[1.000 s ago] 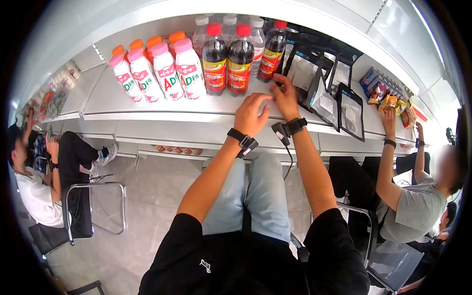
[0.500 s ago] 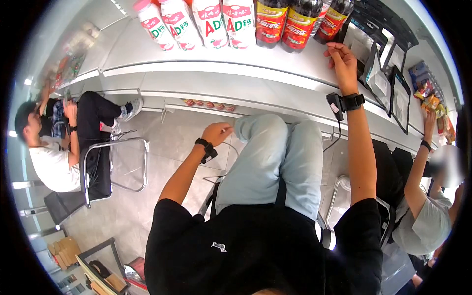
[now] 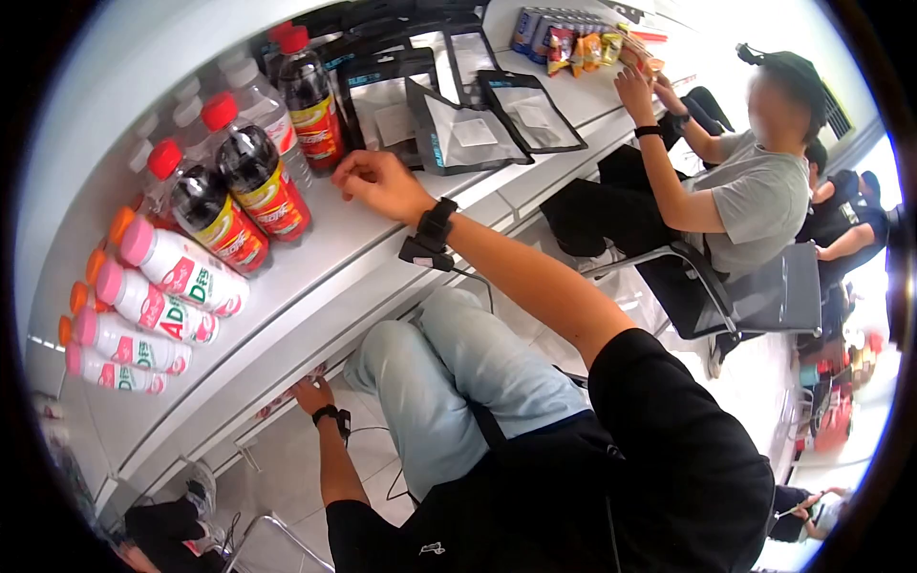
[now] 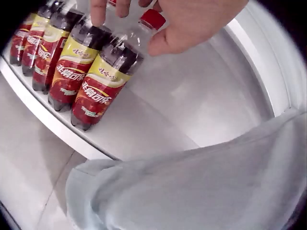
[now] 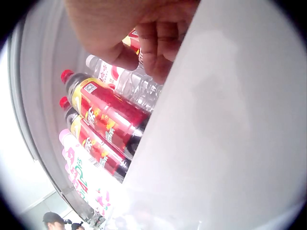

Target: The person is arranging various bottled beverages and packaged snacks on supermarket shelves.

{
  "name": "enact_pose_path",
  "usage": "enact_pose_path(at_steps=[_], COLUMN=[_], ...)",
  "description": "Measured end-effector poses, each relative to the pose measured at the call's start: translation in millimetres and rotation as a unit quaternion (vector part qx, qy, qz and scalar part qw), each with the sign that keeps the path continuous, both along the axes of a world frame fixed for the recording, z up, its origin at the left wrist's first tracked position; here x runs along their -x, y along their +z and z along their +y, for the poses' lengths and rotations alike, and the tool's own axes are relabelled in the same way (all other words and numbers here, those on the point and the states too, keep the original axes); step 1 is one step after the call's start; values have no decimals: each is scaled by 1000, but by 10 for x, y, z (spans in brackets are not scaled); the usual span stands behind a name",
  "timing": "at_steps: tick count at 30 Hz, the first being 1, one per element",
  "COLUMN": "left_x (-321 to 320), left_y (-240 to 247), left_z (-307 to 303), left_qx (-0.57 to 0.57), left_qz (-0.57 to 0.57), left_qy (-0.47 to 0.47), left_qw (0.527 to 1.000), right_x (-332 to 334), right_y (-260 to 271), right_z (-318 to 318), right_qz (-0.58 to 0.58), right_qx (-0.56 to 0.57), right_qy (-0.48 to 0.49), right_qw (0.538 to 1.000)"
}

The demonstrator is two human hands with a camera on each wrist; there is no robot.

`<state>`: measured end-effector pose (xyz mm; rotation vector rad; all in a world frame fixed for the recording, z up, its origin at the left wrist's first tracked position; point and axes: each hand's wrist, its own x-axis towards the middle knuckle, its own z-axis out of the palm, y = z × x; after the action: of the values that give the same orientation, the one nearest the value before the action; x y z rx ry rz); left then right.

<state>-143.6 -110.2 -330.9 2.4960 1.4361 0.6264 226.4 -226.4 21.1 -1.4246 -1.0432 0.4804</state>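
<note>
In the head view my left hand reaches down beside my knee to a lower shelf. The left wrist view shows this hand over a row of cola bottles with red caps. Its fingers are spread above the bottles, and the thumb is close to the neck of the end bottle. On the upper shelf my right hand rests near the front edge, fingers loosely curled and holding nothing. It is just in front of a cola bottle and beside the black-edged pouches.
White milk-drink bottles with pink caps and more cola bottles stand left on the upper shelf. Snack bags and cans lie farther right. Another person sits to my right on a chair.
My left hand has left the upper shelf and moved down to the lower shelf. The right hand stays by the cola and pouches. The head view has swung and tilted.
</note>
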Motion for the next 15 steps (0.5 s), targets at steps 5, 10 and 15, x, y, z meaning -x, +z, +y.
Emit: enact_pose_path(at_steps=[5, 10, 15], left_x=[-117, -44, 12], left_y=[20, -238, -192], left_z=[113, 183, 67], left_qx=[78, 84, 97], left_qz=[-21, -32, -38], left_qy=[25, 41, 72], left_qw=[996, 995, 992], right_x=[27, 25, 11], right_y=[43, 30, 12], right_z=[5, 8, 20], right_qz=[-10, -18, -20], right_qx=[10, 27, 26], right_qy=[-5, -11, -15], right_qw=[1000, 999, 999])
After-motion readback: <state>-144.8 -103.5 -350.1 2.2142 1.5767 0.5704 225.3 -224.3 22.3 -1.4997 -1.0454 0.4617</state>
